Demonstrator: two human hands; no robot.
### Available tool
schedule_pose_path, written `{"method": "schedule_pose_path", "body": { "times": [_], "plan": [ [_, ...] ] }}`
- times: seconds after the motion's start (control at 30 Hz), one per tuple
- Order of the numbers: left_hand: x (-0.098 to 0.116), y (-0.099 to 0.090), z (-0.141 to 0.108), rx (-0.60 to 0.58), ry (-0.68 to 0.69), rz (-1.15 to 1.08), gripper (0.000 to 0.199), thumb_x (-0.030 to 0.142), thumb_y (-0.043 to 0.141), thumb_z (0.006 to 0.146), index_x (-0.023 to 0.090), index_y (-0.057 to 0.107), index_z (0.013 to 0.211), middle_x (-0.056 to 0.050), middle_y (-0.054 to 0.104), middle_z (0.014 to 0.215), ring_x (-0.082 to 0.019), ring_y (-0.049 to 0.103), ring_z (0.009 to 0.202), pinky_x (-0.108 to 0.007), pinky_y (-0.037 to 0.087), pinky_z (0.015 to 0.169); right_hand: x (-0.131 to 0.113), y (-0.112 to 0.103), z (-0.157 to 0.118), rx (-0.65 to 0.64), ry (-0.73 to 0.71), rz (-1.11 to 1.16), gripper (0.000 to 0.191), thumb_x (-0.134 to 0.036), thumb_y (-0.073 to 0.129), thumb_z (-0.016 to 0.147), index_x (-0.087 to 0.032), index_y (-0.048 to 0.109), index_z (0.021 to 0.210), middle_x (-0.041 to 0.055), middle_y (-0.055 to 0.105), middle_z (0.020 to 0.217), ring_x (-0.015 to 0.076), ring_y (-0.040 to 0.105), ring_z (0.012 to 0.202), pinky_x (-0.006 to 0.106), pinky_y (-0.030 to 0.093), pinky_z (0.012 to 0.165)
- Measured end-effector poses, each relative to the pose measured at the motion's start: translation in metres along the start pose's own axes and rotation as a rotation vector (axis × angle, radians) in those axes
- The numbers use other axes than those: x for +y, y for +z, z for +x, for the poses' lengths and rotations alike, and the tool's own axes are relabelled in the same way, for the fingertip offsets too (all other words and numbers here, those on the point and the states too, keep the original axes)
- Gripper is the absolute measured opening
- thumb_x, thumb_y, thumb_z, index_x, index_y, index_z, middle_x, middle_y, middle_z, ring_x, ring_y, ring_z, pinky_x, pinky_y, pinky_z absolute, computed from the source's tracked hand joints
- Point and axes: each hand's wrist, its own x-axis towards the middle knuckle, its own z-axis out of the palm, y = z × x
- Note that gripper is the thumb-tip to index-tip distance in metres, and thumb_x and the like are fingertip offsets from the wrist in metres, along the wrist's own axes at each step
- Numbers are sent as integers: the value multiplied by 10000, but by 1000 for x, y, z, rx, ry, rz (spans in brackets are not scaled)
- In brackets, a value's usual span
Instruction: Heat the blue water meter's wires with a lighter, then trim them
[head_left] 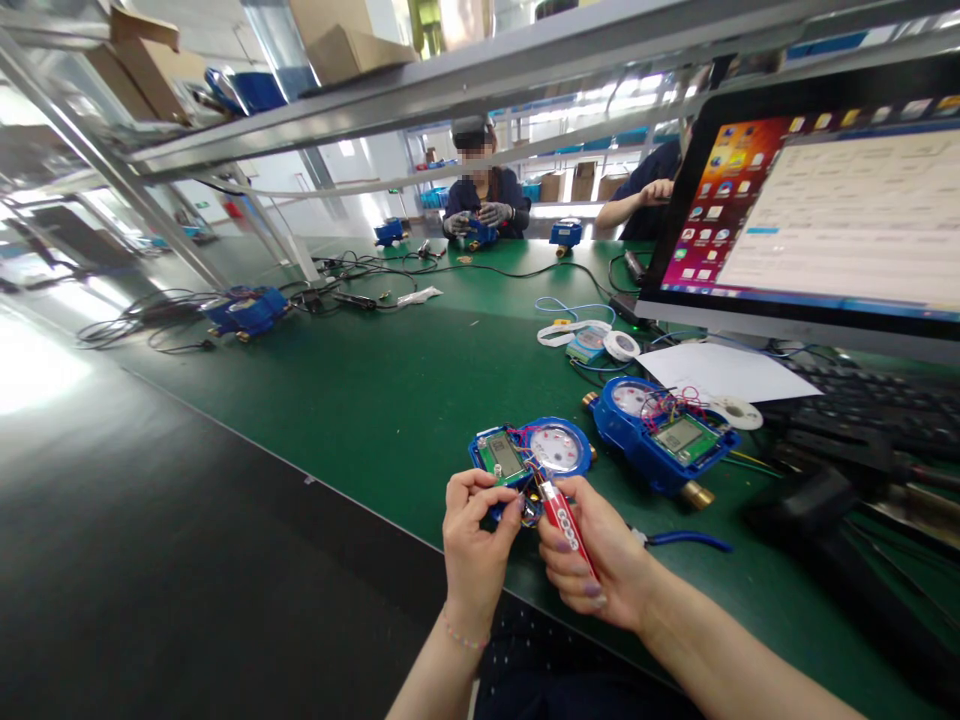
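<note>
An opened blue water meter (556, 447) with a round dial, a small display and loose thin wires lies on the green table in front of me. My left hand (480, 520) is closed in a pinch at its near side, fingertips at the thin wires (535, 478); exactly which strand it grips is hard to see. Wrapped in my right hand (592, 560) is a red lighter (568, 527), its metal top pointing at those wires. No flame can be made out. To the right sits a second opened blue meter (660, 435) with red wires and a display.
Blue-handled pliers (686, 540) lie right of my right hand. A monitor (817, 220), keyboard (862, 400), paper sheet (727, 370) and tape roll (621, 345) occupy the right side. Cables and blue meters (247, 312) lie at the back left. Across the table, a gloved person (484, 200) handles another meter.
</note>
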Motion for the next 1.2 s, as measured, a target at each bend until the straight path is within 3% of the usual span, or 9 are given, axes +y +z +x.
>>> {"method": "schedule_pose_path", "body": {
  "times": [0.3,0.43,0.53,0.7,0.93,1.0,1.07,1.13,1.2],
  "plan": [
    [3,0,1,1,8,2,29,198,658,791,211,681,780,-33,507,912,-160,540,831,-282,478,730,1,1,-10,58,26,-101,729,-558,4,924,-175,399,446,-39,250,320,59,173,243,145,112,241],
    [3,0,0,14,13,-49,30,198,676,773,209,691,797,-39,515,916,-157,549,815,-282,489,724,-13,0,-25,258,-402,-580,578,-644,395,863,-184,428,514,-58,315,352,58,236,292,173,164,300],
    [1,1,1,25,15,-78,73,215,693,765,209,694,837,-44,523,916,-165,550,822,-290,494,722,-37,-4,-31,404,-839,-1162,311,-463,688,745,-170,615,673,-29,522,497,98,428,423,204,321,409],
    [4,3,4,42,36,-75,53,250,665,802,219,705,819,-40,514,890,-164,536,815,-280,477,711,-68,-13,-21,260,-996,-1648,188,-314,603,837,-210,718,944,10,702,819,189,634,708,263,460,643],
    [-3,-2,7,4,99,-101,123,315,614,841,222,692,819,-43,513,899,-174,534,848,-292,469,738,-71,-10,-18,131,-1008,-1815,163,-257,555,846,-226,714,860,29,700,822,192,644,747,273,477,687],
    [-18,-12,19,-11,146,-199,332,494,665,746,228,662,945,-57,527,958,-201,542,910,-326,483,799,-71,-10,-25,253,-1005,-1745,176,-325,578,843,-223,705,910,36,682,786,199,633,740,280,482,687],
    [-38,-25,34,-46,138,-284,858,650,750,483,231,527,1198,-99,513,1123,-258,530,1030,-396,459,916,-67,-15,-31,458,-975,-1604,307,-445,555,852,-206,675,1004,20,620,643,188,595,618,275,481,596],
    [-56,-35,43,-247,68,-322,1249,652,790,362,230,254,1408,-157,425,1313,-305,466,1184,-468,351,1052,-59,-25,-37,645,-925,-1457,429,-539,505,857,-184,635,1062,-17,523,527,165,522,491,259,457,490],
    [-69,-39,43,-454,-12,-334,1397,598,832,352,222,67,1459,-180,365,1391,-327,395,1275,-503,257,1109,-47,-38,-41,762,-892,-1365,493,-608,504,828,-177,629,1032,-15,529,536,160,521,494,248,471,480]
  ]
}}
